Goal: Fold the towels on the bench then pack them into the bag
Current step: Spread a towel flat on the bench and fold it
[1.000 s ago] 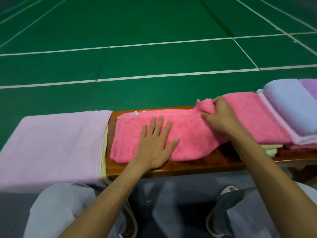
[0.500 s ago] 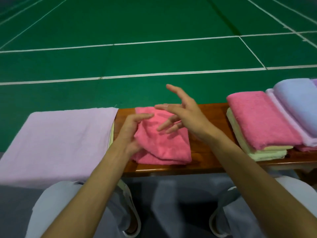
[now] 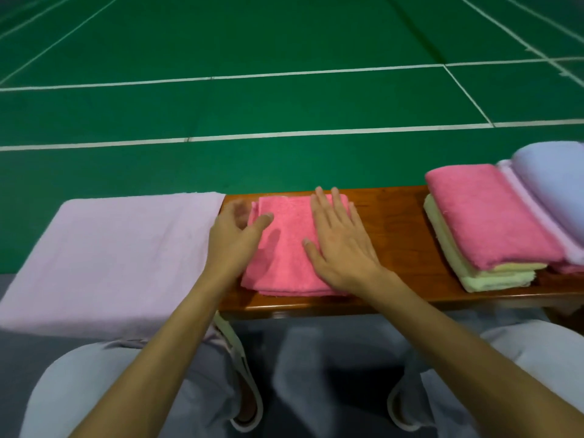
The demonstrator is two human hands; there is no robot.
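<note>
Two hands are working at one folded pink towel (image 3: 284,263), which is lying in the middle of the wooden desk (image 3: 392,235). The right hand (image 3: 341,248) is pressing flat on the towel's right half, released, with its fingers straight. The left hand (image 3: 234,238) is sitting at the towel's left edge, released too, its thumb touching the cloth and its fingers blurred. A lilac cloth (image 3: 120,257) is covering the desk's left end, just beside that hand. Well apart on the right, another pink towel (image 3: 486,216) is lying on pale yellow towels (image 3: 493,278), with a lilac towel (image 3: 537,222) and a blue towel (image 3: 556,184) overlapping beyond.
</note>
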